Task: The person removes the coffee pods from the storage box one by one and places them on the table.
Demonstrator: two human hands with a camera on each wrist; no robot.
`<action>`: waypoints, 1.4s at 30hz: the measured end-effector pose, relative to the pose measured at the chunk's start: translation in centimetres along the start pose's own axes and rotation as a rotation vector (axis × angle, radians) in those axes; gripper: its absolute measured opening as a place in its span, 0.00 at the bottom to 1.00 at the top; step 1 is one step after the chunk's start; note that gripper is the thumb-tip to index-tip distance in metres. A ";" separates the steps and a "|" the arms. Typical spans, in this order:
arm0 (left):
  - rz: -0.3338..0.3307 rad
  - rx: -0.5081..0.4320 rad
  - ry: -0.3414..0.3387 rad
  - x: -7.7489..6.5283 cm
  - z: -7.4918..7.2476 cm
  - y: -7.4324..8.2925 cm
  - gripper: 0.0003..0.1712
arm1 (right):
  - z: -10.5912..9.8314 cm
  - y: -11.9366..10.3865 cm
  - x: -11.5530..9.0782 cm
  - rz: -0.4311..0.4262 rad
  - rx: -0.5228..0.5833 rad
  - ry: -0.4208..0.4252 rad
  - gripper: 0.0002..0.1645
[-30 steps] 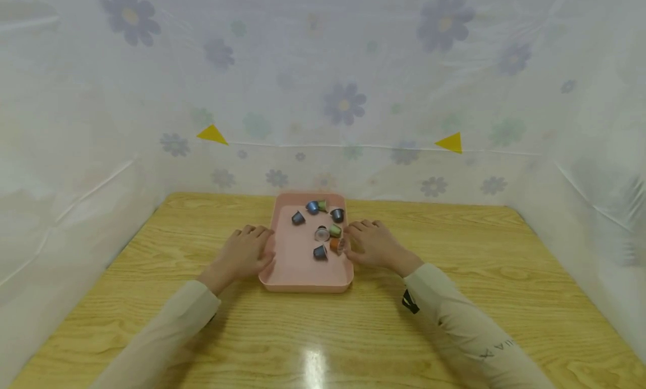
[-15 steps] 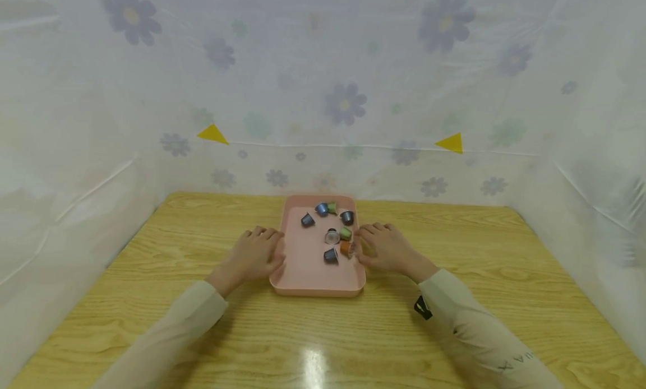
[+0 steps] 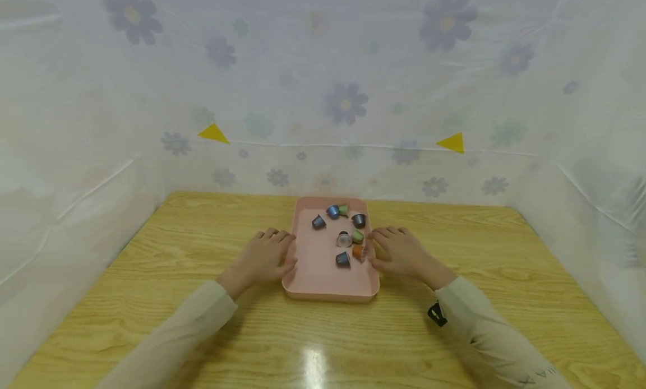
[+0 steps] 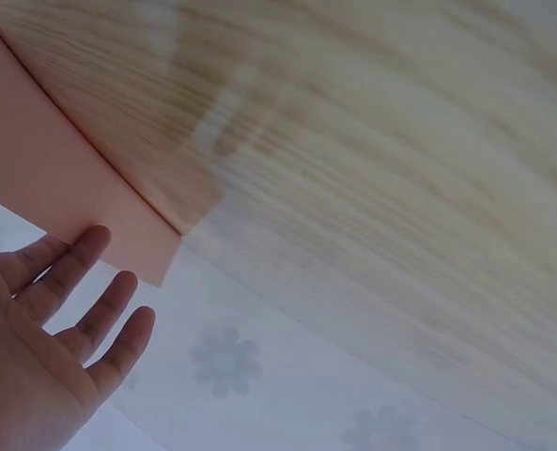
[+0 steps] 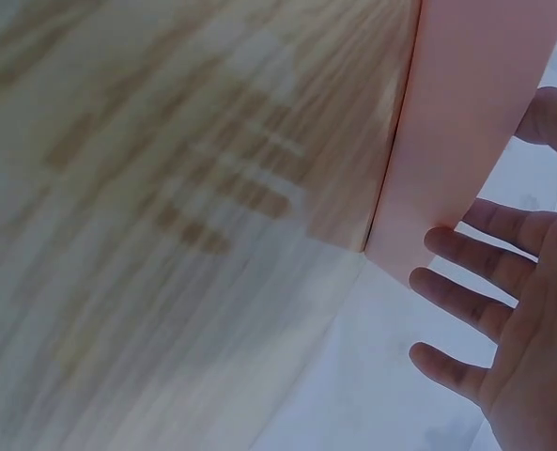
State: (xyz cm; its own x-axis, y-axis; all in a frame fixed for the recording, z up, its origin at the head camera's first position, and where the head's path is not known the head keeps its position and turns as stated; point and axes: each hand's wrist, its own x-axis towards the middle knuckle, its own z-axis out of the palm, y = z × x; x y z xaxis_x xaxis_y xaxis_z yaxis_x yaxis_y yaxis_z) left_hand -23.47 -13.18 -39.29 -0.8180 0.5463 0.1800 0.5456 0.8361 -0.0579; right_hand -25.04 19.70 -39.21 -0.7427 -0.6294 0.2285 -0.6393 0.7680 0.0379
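A pink rectangular tray point(image 3: 314, 271) sits on the wooden table, carrying several coffee capsules. Among them are an orange capsule point(image 3: 359, 251), a blue capsule point(image 3: 333, 212), a green capsule point(image 3: 358, 236) and a dark capsule point(image 3: 343, 259), mostly toward the tray's right half. My left hand point(image 3: 266, 255) touches the left side of the tray, its fairly straight fingers point(image 4: 76, 268) reaching the outer wall. Opposite it, my right hand point(image 3: 401, 253) rests its spread fingers point(image 5: 480, 258) against the right outer wall, thumb near the rim. The left thumb is hidden in the left wrist view.
Behind the table point(image 3: 242, 333) hangs a pale flowered sheet point(image 3: 323, 69), with plain whitish sheets at both sides. Two yellow triangles point(image 3: 214, 134) mark the back sheet. A small black item point(image 3: 437, 314) shows under the right sleeve.
Both hands and the tray have moved together to the right and slightly nearer. The capsules have travelled along in the tray, keeping their arrangement.
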 end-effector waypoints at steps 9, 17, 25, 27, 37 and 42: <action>0.012 -0.009 -0.006 0.4 0.0 1.1 0.31 | -0.4 0.6 -1.4 0.016 0.014 -0.008 0.31; 0.019 0.003 -0.016 0.8 0.1 2.0 0.32 | -0.4 1.1 -2.4 0.028 0.005 0.000 0.31; 0.032 0.026 0.004 0.7 0.1 2.7 0.33 | -0.8 1.1 -3.1 0.044 0.037 -0.012 0.31; 0.037 0.029 0.014 0.6 0.1 2.8 0.33 | -0.8 1.1 -3.3 0.045 0.034 -0.012 0.31; 0.047 0.029 0.030 0.5 -0.1 2.9 0.32 | -0.9 0.8 -3.5 0.037 0.016 0.012 0.30; 0.047 0.028 0.030 0.4 -0.2 2.9 0.31 | -1.2 0.7 -3.5 0.024 0.023 0.023 0.29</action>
State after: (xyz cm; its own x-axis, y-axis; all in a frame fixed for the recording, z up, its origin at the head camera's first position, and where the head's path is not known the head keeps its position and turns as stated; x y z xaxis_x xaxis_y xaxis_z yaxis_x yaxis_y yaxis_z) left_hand -22.19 -10.51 -39.17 -0.7854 0.5837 0.2058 0.5777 0.8107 -0.0946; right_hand -22.61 22.56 -38.78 -0.7534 -0.6078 0.2510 -0.6259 0.7799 0.0098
